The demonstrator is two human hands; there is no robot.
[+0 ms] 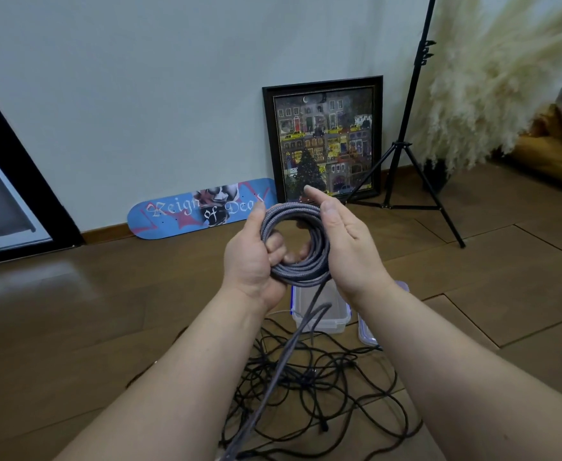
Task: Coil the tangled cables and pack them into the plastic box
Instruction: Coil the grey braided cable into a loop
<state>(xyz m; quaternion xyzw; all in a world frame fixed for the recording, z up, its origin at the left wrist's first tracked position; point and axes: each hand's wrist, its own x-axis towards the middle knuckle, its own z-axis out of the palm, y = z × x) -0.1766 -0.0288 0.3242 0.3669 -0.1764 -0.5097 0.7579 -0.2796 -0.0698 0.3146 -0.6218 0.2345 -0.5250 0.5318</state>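
Observation:
A grey braided cable [298, 271] is wound into a round coil held up at chest height. My left hand [256, 257] grips the coil's left side, fingers curled through its middle. My right hand [343, 241] lies flat against the coil's right side with straight fingers. The cable's loose tail [273, 380] hangs down from the coil toward me. On the floor below lies a tangle of thin black cables [323, 387]. The clear plastic box [333, 319] stands open behind the tangle, partly hidden by my hands.
The box's lid [368, 334] lies on the floor right of the box. A blue skateboard deck [203, 207] and a framed picture [323, 138] lean on the wall. A black tripod [406, 154] and pampas grass [492, 88] stand at the right.

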